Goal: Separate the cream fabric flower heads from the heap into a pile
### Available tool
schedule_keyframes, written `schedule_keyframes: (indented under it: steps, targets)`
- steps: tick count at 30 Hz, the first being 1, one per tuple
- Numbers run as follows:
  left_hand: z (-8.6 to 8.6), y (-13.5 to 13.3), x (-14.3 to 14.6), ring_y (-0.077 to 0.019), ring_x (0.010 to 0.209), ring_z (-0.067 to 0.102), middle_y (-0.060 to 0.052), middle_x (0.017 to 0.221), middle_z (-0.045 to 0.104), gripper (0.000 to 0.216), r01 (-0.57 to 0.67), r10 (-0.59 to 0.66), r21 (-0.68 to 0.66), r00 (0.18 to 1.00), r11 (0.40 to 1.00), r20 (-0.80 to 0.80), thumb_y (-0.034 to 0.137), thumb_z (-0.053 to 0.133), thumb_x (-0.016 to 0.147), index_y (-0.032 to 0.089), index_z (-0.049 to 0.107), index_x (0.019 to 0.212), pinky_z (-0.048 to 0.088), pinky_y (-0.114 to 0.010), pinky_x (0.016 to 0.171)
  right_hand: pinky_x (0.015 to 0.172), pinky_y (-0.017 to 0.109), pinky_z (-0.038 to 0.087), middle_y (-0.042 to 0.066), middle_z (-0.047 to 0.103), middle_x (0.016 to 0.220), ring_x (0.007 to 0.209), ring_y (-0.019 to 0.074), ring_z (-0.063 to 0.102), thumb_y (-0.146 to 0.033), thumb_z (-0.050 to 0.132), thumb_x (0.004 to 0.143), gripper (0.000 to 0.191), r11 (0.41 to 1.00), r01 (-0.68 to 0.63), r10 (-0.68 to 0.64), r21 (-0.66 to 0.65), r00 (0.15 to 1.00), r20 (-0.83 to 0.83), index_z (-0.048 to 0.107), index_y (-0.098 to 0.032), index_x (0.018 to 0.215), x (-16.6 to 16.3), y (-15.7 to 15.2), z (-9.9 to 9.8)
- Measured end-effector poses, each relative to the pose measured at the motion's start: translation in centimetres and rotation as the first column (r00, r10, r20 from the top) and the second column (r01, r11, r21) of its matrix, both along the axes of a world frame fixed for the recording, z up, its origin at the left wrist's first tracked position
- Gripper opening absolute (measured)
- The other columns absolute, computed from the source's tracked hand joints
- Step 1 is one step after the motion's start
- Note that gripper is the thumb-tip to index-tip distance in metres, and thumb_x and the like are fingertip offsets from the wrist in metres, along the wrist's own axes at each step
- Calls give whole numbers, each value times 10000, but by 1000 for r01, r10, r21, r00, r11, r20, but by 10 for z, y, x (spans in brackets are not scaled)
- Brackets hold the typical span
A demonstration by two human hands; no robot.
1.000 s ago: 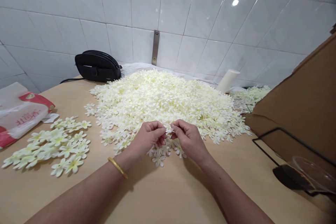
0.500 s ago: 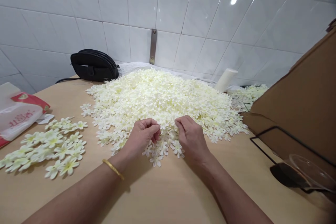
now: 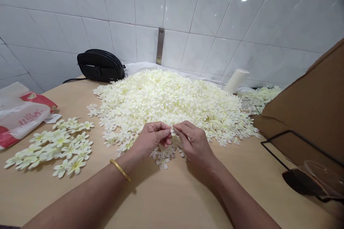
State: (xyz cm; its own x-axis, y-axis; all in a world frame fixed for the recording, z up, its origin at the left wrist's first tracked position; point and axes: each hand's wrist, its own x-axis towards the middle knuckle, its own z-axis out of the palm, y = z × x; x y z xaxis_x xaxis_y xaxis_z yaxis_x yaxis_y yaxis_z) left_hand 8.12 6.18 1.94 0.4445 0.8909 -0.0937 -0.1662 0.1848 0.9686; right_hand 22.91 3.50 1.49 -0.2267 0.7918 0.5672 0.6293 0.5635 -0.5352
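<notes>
Right at the near edge of a big heap of artificial flowers [image 3: 166, 96], pale white with yellow centres, my two hands meet fingertip to fingertip. My left hand [image 3: 154, 137] is closed in a pinch, thumb against forefinger. A pinch also closes my right hand [image 3: 193, 139], its fingertips beside the left thumb. Whatever lies between the fingertips is too small to make out against the white petals. A few loose flowers [image 3: 162, 161] lie on the table just below the hands. A gold bangle [image 3: 120, 170] circles my left wrist.
A smaller group of flowers [image 3: 61, 143] lies at left, near a red and white plastic packet [image 3: 27, 114]. A black bag [image 3: 100, 66] and white roll [image 3: 236, 81] stand behind. At right are a cardboard box [image 3: 303, 103], a black wire frame [image 3: 271, 150] and sunglasses [image 3: 298, 181].
My right hand has moved left, and its fingertips have come up to those of my left hand. The whole view has shifted slightly.
</notes>
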Motion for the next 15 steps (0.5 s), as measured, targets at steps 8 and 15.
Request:
schedule_keyframes:
  steps: [8,15]
  targets:
    - [-2,2,-1,-81,483,528,-2,557,580,149,6,-5,-20,999,1000,33,240,646,646,112,572,626,410,-201,479,656,265,445,48,607,759,696,144,556,-154,428,843,217,997,-78,78,-28,997,-16,637,-194,886,5,3,1]
    - [-2,2,-1,-98,490,557,-3,549,590,90,-15,15,-21,1000,1000,10,181,631,631,111,574,633,430,-208,481,661,265,447,52,621,782,711,145,567,-161,435,838,220,993,-112,111,-49,994,-9,650,-197,867,7,2,2]
